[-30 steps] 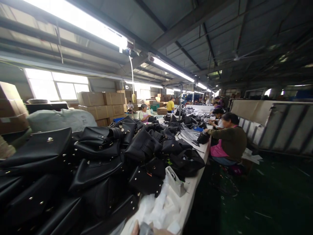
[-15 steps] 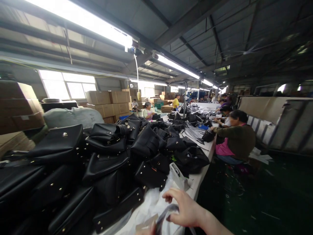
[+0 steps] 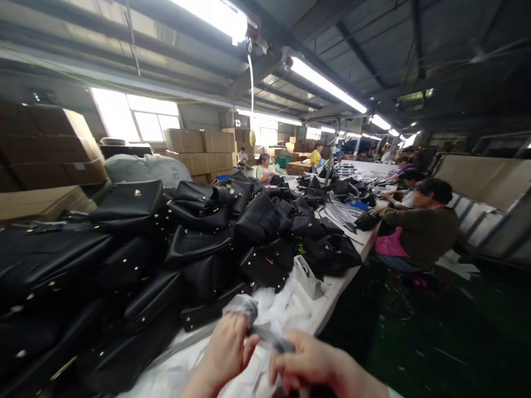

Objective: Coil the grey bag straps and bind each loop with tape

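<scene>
My left hand (image 3: 229, 347) is closed around a dark strap (image 3: 269, 336) that looks wrapped in thin clear film. A bunched end of it sticks up above the left fist. My right hand (image 3: 311, 358) pinches the same strap farther right, so a short stretch spans the gap between both hands. Motion blurs the strap, and its lower part is hidden. Crumpled white wrapping (image 3: 271, 304) lies on the table just beyond the hands. Left of them is a big heap of black handbags (image 3: 203, 279) with small metal studs.
A grey tape dispenser (image 3: 309, 279) stands near the right edge of the white table (image 3: 338, 293). Grey strips (image 3: 340, 210) lie farther along. A co-worker (image 3: 423, 226) sits at the right side. Cardboard boxes (image 3: 199, 163) are stacked behind the bags.
My left hand has risen into view with the strap in its grasp. My right hand has gone from spread fingers to a pinch on the strap. The view has shifted down and left.
</scene>
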Demonstrator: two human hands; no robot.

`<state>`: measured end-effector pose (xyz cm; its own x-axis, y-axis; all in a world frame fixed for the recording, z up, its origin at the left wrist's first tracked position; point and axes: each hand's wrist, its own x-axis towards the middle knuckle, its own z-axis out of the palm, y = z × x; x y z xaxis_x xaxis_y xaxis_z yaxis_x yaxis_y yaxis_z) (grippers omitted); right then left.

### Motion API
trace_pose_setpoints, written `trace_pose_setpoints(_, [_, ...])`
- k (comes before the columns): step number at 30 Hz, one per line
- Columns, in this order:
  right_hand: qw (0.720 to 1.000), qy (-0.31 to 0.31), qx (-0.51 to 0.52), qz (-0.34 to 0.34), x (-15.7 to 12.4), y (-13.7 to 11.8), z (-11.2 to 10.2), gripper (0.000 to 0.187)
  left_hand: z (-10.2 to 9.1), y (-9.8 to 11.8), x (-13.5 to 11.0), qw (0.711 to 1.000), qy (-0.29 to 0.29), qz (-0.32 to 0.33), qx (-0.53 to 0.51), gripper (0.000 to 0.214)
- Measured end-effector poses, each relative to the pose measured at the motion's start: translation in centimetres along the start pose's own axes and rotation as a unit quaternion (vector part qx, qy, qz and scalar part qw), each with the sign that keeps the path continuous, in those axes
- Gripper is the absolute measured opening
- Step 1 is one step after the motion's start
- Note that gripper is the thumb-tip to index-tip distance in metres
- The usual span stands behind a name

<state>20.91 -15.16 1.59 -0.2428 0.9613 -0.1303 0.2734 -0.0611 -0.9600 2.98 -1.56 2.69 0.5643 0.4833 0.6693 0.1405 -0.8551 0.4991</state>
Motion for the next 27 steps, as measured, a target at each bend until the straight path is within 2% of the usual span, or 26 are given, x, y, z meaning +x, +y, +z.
trace_pose_setpoints(1, [1.0, 0.029, 0.003, 0.007, -0.2, -0.3, -1.2, 0.037, 0.0, 0.0, -0.4, 0.996, -0.079, 0.01, 0.04, 0.057])
trace_pose_setpoints(2, [0.997, 0.075, -0.016, 0.01, -0.3, -0.4, -2.5, 0.036, 0.1, 0.2, -0.6, 0.986, -0.157, -0.009, 0.05, 0.057])
trace_pose_setpoints(3, [0.991, 0.118, -0.059, 0.011, -0.2, -0.4, -3.6, 0.034, 0.0, 0.6, -0.8, 0.972, -0.226, -0.054, 0.031, 0.059])
trace_pose_setpoints(5, [0.975, 0.157, -0.157, -0.002, 0.3, 0.2, -5.2, 0.029, -0.1, 1.3, -0.5, 0.923, -0.324, -0.184, -0.094, 0.064])
trace_pose_setpoints(6, [0.97, 0.151, -0.192, -0.008, 0.6, 0.7, -5.5, 0.028, -0.3, 1.5, -0.3, 0.888, -0.34, -0.251, -0.182, 0.066])
trace_pose_setpoints(9, [0.977, 0.11, -0.183, -0.007, 1.2, 2.2, -5.0, 0.037, -0.5, 1.1, 0.6, 0.744, -0.306, -0.398, -0.442, 0.07])
trace_pose_setpoints(11, [0.984, 0.112, -0.139, 0.008, 1.4, 3.1, -4.3, 0.045, -0.6, 0.3, 1.0, 0.652, -0.264, -0.44, -0.558, 0.071])
trace_pose_setpoints(12, [0.985, 0.121, -0.123, 0.012, 1.5, 3.4, -4.0, 0.048, -0.6, -0.1, 1.2, 0.62, -0.246, -0.449, -0.595, 0.07])
trace_pose_setpoints(13, [0.985, 0.13, -0.113, 0.014, 1.7, 3.6, -3.9, 0.049, -0.7, -0.5, 1.4, 0.599, -0.226, -0.453, -0.62, 0.07])
trace_pose_setpoints(15, [0.986, 0.141, -0.092, 0.015, 2.1, 4.0, -3.8, 0.047, -1.1, -1.0, 2.0, 0.58, -0.182, -0.455, -0.651, 0.068])
trace_pose_setpoints(19, [0.98, 0.189, -0.053, 0.025, 3.2, 4.6, -2.5, 0.045, -1.8, -0.8, 3.3, 0.576, -0.08, -0.447, -0.68, 0.064])
trace_pose_setpoints(21, [0.979, 0.193, -0.044, 0.042, 3.8, 4.5, -0.8, 0.043, -1.5, -0.4, 4.0, 0.59, -0.025, -0.428, -0.684, 0.063])
trace_pose_setpoints(22, [0.983, 0.173, -0.038, 0.048, 4.1, 4.2, 0.2, 0.041, -1.0, -0.3, 4.2, 0.607, 0.005, -0.415, -0.678, 0.062])
trace_pose_setpoints(23, [0.988, 0.141, -0.029, 0.05, 4.3, 3.9, 1.3, 0.041, -0.4, -0.3, 4.4, 0.635, 0.037, -0.398, -0.661, 0.061])
trace_pose_setpoints(24, [0.993, 0.104, -0.018, 0.048, 4.6, 3.3, 2.3, 0.041, 0.4, -0.4, 4.4, 0.688, 0.063, -0.372, -0.621, 0.061])
trace_pose_setpoints(25, [0.997, 0.067, -0.005, 0.042, 4.8, 2.7, 3.0, 0.042, 1.2, -0.6, 4.3, 0.753, 0.077, -0.337, -0.56, 0.059])
trace_pose_setpoints(27, [0.998, 0.023, 0.034, 0.041, 4.9, 1.0, 3.5, 0.043, 2.6, -0.8, 3.5, 0.867, 0.073, -0.262, -0.417, 0.047])
